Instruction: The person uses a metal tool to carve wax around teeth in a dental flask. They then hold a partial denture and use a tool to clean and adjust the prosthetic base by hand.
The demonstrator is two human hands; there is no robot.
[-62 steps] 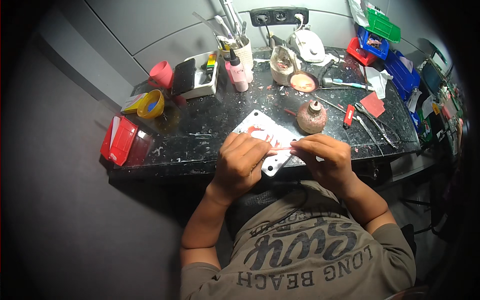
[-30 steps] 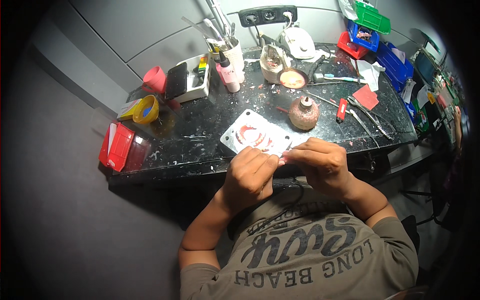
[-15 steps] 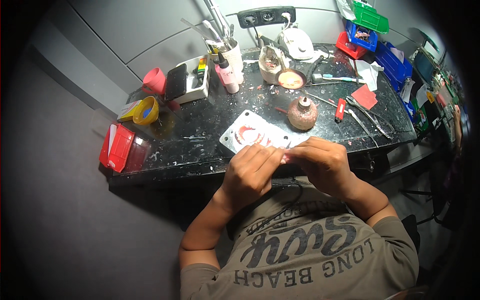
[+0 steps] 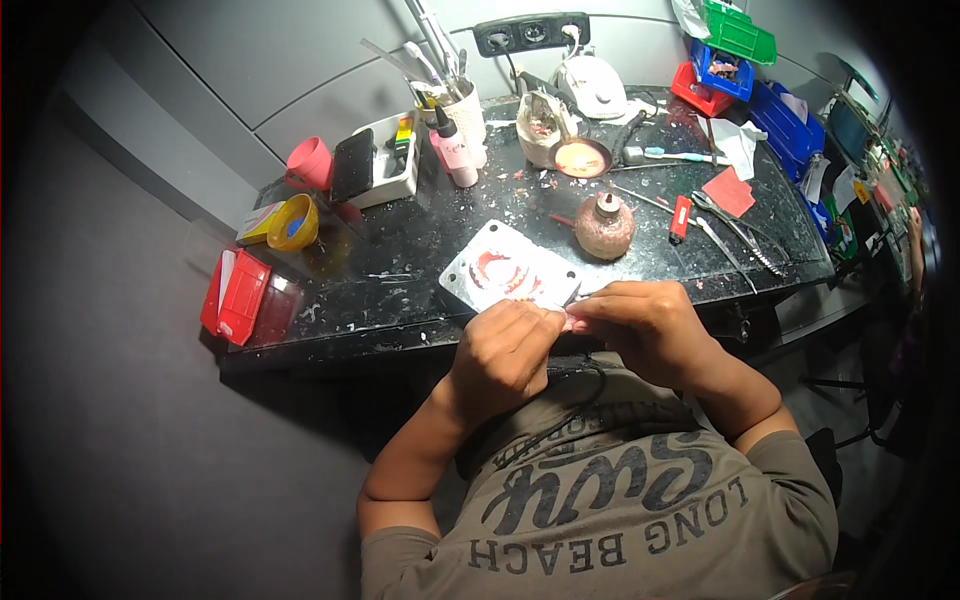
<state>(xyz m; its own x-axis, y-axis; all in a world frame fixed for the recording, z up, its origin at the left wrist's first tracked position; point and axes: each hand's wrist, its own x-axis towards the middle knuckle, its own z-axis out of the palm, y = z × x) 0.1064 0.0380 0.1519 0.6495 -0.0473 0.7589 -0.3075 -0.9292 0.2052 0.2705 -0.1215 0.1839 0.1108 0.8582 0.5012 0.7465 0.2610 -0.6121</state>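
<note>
My left hand (image 4: 508, 345) is closed, its fingertips pinched together in front of the near edge of a pale plaster-filled flask (image 4: 468, 285). Opposite it, my right hand (image 4: 645, 315) is closed too, fingers bent and thumb pressed in. Between the two sets of fingertips a small pink piece (image 4: 574, 324) shows; most of it is hidden by the fingers, so its kind cannot be made out. The flask lies flat on the bench with round holes at its corners. Curved red and white arch shapes (image 4: 497, 272) sit in its plaster face.
Beyond the flask stands a round alcohol burner (image 4: 605, 228). To its right lie a red lighter (image 4: 680, 219), metal tools (image 4: 738, 235) and a pink wax sheet (image 4: 729, 192). A small pan (image 4: 581, 158), pink bottle (image 4: 456, 158), yellow bowl (image 4: 292, 222) and red bin (image 4: 240, 297) surround the workspace.
My left hand has drawn slightly down toward me, uncovering more of the flask. Both hands stay together around the small pink piece.
</note>
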